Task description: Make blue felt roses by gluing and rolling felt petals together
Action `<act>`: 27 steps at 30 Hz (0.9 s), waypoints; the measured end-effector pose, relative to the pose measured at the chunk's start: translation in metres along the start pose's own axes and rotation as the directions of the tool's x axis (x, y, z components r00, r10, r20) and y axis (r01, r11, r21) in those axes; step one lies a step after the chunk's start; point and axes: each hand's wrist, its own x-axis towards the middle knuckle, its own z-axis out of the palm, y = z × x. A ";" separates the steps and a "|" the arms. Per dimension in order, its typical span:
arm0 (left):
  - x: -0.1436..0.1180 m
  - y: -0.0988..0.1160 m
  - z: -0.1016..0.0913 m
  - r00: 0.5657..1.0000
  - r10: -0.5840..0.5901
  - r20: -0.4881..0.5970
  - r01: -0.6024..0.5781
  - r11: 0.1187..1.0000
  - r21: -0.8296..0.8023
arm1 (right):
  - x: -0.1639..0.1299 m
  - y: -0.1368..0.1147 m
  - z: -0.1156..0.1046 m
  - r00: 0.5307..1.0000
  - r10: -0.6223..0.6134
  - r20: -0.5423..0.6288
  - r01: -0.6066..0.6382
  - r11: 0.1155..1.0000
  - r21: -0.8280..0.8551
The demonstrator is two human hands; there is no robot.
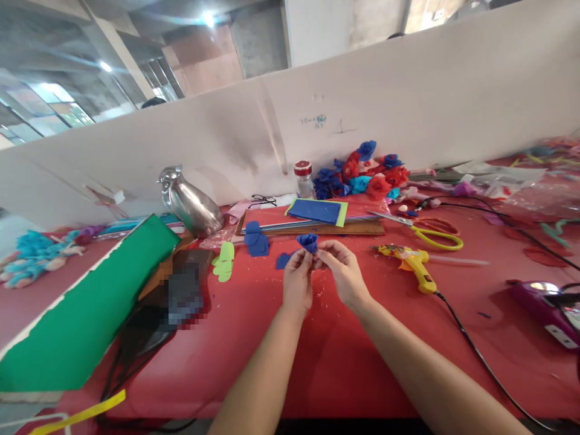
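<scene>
Both hands meet over the middle of the red table, holding a small blue paper flower (pixel 307 243) rolled like a cone with its wide end up. My left hand (pixel 298 281) pinches its base from the left. From the right, the thumb and fingers of my right hand (pixel 343 270) close on its edge. Just behind my left hand lies a loose blue petal piece (pixel 283 260). More blue cut-outs (pixel 257 240) sit farther left, beside light green petal-shaped pieces (pixel 224 262). A yellow glue gun (pixel 417 269) rests to the right of my right hand.
Scissors (pixel 437 235) with yellow and orange handles lie behind the glue gun. A board with paper sheets (pixel 315 211), a lidded jar (pixel 303 179), a metal jug (pixel 190 202) and a pile of paper flowers (pixel 362 172) stand along the white partition. Left is a green board (pixel 95 308).
</scene>
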 end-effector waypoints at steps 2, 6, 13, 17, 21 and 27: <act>0.000 -0.001 -0.001 1.000 -0.007 -0.001 0.007 1.000 -0.013 | 0.001 0.001 0.000 1.000 -0.013 0.005 0.013 1.000 -0.010; 0.000 0.000 -0.001 1.000 -0.019 -0.004 0.018 0.999 -0.030 | 0.002 0.003 0.000 1.000 -0.001 -0.013 0.000 1.000 -0.028; -0.003 0.003 0.001 0.998 -0.058 -0.013 0.057 0.997 -0.059 | 0.003 0.001 -0.001 0.998 0.064 -0.017 -0.064 0.998 0.014; -0.003 0.002 0.000 0.998 -0.061 -0.003 0.060 0.996 -0.066 | 0.003 0.002 -0.002 0.998 0.064 -0.027 -0.063 0.998 0.021; -0.002 0.001 0.000 0.998 -0.067 -0.009 0.066 0.995 -0.068 | 0.004 0.003 -0.003 0.996 0.088 -0.025 -0.087 0.995 0.042; -0.002 0.003 0.001 0.998 -0.062 -0.022 0.061 0.995 -0.076 | 0.003 0.004 -0.003 0.997 0.074 -0.005 -0.074 0.997 0.019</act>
